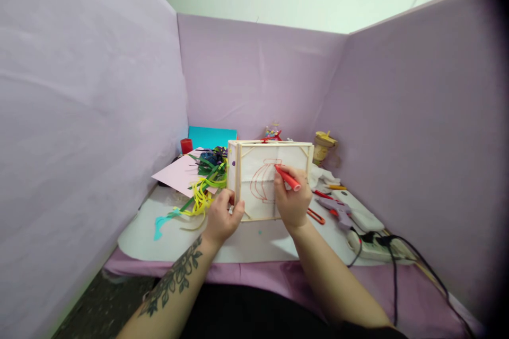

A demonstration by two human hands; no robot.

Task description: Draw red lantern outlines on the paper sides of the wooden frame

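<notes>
A white panel box with thin wooden edges is held up above the table, its face toward me. Red lines on that face form a rounded lantern-like drawing. My left hand is closed around the box's lower left edge, thumb in front. In my right hand is a red marker, its tip at the upper part of the drawing. This hand rests against the panel and covers the drawing's right side.
Left of the box lie yellow and green paper strips on pink paper. At right are a glue gun, an orange-red cutter and a power strip with black cables. Lilac walls enclose the table.
</notes>
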